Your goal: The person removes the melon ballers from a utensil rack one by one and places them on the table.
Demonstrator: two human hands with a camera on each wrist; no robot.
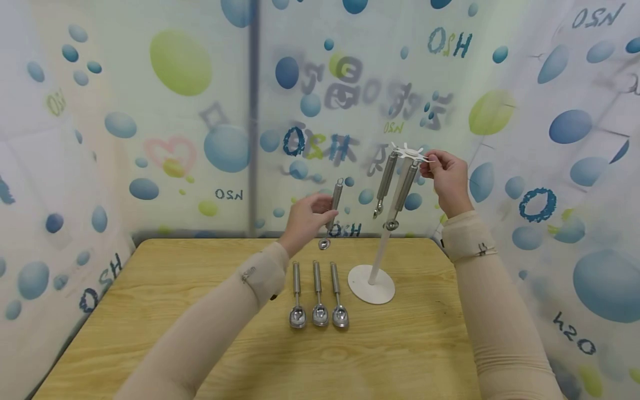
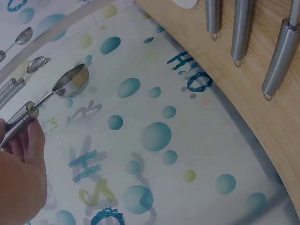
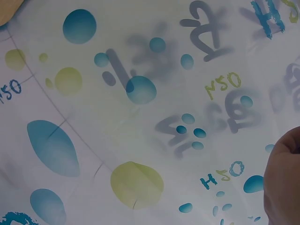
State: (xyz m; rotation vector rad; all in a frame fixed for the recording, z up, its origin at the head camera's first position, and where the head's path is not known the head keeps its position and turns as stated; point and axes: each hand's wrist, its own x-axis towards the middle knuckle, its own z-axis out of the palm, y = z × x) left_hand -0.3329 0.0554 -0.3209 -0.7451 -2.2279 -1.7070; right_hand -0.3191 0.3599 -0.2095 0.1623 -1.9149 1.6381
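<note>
My left hand holds a small metal scoop by its handle, with the bowl end down, above the table's far edge. In the left wrist view, the fingers lie around the handle and the scoop's round bowl sticks out clear of them. To its right stands a white rack with a round base, a slanting post and a spoked top. My right hand pinches one spoke at the top's right side. Two metal scoops hang from other spokes by their handle loops.
Three larger metal scoops lie side by side on the wooden table, left of the rack's base, handles pointing away. A patterned curtain stands behind the table and along both sides.
</note>
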